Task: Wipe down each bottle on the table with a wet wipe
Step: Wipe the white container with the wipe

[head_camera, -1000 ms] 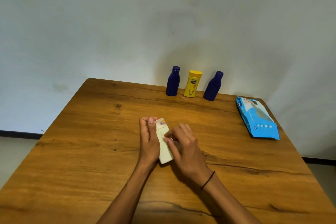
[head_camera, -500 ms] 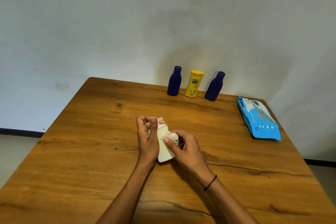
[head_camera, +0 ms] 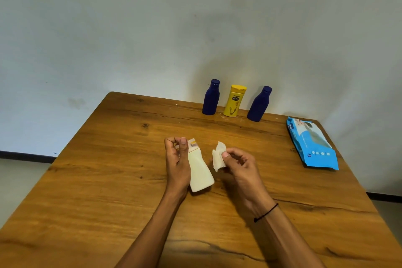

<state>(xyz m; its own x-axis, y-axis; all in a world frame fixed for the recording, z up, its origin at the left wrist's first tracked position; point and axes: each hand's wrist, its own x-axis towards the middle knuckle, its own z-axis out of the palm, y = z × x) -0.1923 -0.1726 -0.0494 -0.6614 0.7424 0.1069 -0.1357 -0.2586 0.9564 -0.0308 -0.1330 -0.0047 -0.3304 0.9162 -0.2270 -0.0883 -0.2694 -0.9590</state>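
Observation:
My left hand (head_camera: 177, 162) grips a cream-white bottle (head_camera: 199, 169) near its neck, cap pointing away from me, held just above the middle of the wooden table (head_camera: 108, 180). My right hand (head_camera: 239, 166) pinches a crumpled white wet wipe (head_camera: 218, 156) between thumb and fingers, a small gap to the right of the bottle. At the table's far edge stand a dark blue bottle (head_camera: 211, 97), a yellow bottle (head_camera: 234, 101) and a second dark blue bottle (head_camera: 259, 104), all upright in a row.
A blue pack of wet wipes (head_camera: 312, 143) lies flat near the table's right edge. A pale wall rises directly behind the far edge. Floor shows past the left edge.
My right hand has pulled the wipe off the bottle and moved right, leaving a gap. The left hand still holds the bottle in about the same spot.

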